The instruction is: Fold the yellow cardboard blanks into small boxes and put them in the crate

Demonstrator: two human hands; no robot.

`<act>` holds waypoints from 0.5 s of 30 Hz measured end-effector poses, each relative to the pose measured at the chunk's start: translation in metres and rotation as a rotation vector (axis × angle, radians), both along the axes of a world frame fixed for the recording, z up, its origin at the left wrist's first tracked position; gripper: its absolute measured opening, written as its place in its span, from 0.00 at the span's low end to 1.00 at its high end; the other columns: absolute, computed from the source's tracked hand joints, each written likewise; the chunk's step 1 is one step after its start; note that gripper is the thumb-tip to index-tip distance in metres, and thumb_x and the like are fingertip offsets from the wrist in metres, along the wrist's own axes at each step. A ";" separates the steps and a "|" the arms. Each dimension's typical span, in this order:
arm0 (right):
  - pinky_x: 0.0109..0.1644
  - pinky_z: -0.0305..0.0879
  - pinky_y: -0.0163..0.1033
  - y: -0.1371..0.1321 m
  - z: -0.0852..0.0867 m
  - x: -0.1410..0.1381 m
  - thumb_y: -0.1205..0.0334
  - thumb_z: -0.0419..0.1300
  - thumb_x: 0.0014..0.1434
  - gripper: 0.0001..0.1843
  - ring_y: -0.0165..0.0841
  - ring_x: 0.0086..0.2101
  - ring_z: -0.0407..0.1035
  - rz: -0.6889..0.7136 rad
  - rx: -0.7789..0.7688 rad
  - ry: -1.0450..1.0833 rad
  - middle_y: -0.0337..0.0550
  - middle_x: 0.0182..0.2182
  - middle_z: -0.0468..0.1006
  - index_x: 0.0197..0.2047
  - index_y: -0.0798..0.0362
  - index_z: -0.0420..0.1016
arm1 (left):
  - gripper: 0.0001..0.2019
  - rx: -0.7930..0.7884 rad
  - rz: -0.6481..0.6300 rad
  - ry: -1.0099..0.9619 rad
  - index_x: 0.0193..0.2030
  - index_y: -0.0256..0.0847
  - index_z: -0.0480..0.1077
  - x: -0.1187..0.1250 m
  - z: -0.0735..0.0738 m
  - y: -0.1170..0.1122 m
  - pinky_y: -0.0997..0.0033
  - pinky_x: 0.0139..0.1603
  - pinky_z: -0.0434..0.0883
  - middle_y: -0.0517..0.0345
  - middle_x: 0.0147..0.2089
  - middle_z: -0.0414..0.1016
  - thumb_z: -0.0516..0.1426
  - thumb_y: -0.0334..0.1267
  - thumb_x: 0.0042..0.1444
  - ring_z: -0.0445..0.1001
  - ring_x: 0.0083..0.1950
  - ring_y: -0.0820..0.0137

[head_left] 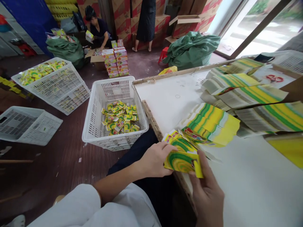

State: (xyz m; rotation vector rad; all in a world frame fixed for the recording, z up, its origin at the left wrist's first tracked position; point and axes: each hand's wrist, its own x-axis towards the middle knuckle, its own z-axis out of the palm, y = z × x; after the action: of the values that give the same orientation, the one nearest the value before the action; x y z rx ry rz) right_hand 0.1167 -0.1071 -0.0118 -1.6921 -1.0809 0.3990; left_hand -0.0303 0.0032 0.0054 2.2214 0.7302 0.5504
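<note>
My left hand (157, 159) is closed round the left side of a yellow-and-green printed carton (181, 160), above the table's near edge. My right hand (205, 186) pinches the carton's right end, where a small yellow flap sticks out. Another one or two cartons of the same print (176, 138) lie just behind it, against my left fingers; whether I hold them too I cannot tell. A fanned stack of flat yellow, green and white cartons (210, 121) rests on the white table (163, 104) beyond my hands.
A white crate (86, 126) with small folded boxes stands left of the table. More flat carton stacks (262, 94) and red scissors (274, 78) lie at the right. Other crates (47, 126) stand on the floor. One person (99, 30) sits by stacked boxes; another (145, 22) stands at the back.
</note>
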 end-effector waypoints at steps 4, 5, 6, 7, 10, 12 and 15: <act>0.63 0.69 0.51 -0.002 -0.007 0.012 0.56 0.60 0.65 0.29 0.46 0.66 0.62 0.227 0.002 -0.229 0.42 0.72 0.56 0.68 0.37 0.63 | 0.28 -0.005 -0.018 -0.140 0.54 0.38 0.68 -0.009 0.002 0.010 0.59 0.53 0.74 0.46 0.50 0.74 0.66 0.44 0.45 0.76 0.50 0.57; 0.62 0.70 0.49 -0.004 -0.007 0.016 0.57 0.59 0.66 0.26 0.45 0.65 0.64 0.257 -0.003 -0.248 0.41 0.72 0.58 0.66 0.36 0.67 | 0.29 -0.012 -0.028 -0.141 0.54 0.38 0.69 -0.011 0.002 0.011 0.59 0.53 0.75 0.46 0.49 0.74 0.67 0.46 0.46 0.76 0.49 0.57; 0.61 0.71 0.48 -0.006 -0.006 0.022 0.57 0.58 0.66 0.23 0.44 0.63 0.67 0.295 -0.005 -0.254 0.40 0.70 0.61 0.64 0.36 0.71 | 0.29 -0.027 -0.041 -0.138 0.54 0.38 0.69 -0.012 0.001 0.012 0.59 0.52 0.75 0.46 0.49 0.75 0.67 0.47 0.46 0.77 0.49 0.57; 0.61 0.71 0.47 -0.007 -0.004 0.027 0.57 0.58 0.66 0.20 0.44 0.62 0.68 0.340 -0.008 -0.251 0.40 0.70 0.63 0.61 0.36 0.74 | 0.30 -0.043 -0.054 -0.138 0.54 0.38 0.70 -0.012 0.001 0.012 0.59 0.52 0.75 0.45 0.49 0.75 0.67 0.48 0.46 0.77 0.49 0.57; 0.60 0.72 0.48 -0.010 0.000 0.038 0.55 0.63 0.63 0.17 0.46 0.62 0.69 0.424 -0.020 -0.205 0.41 0.68 0.66 0.55 0.37 0.80 | 0.31 -0.053 -0.084 -0.155 0.55 0.37 0.70 -0.009 -0.002 0.009 0.59 0.53 0.75 0.44 0.50 0.77 0.68 0.48 0.45 0.77 0.50 0.56; 0.62 0.71 0.51 -0.008 -0.002 0.035 0.57 0.66 0.60 0.16 0.47 0.62 0.68 0.378 -0.010 -0.125 0.43 0.68 0.66 0.52 0.38 0.82 | 0.30 -0.021 -0.073 -0.174 0.55 0.37 0.70 -0.005 -0.004 0.006 0.59 0.53 0.75 0.44 0.50 0.77 0.67 0.48 0.46 0.78 0.50 0.56; 0.65 0.67 0.55 -0.002 -0.008 0.020 0.60 0.66 0.60 0.13 0.48 0.64 0.65 0.265 0.023 0.027 0.43 0.69 0.64 0.49 0.40 0.83 | 0.28 0.018 -0.032 -0.185 0.54 0.37 0.70 -0.003 -0.003 0.003 0.57 0.54 0.75 0.45 0.48 0.78 0.67 0.46 0.47 0.77 0.50 0.56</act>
State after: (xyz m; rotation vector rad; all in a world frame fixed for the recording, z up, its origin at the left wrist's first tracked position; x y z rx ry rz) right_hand 0.1366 -0.1092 -0.0199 -1.5231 -1.2889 0.5737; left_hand -0.0329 0.0063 0.0028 2.1599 0.5951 0.7383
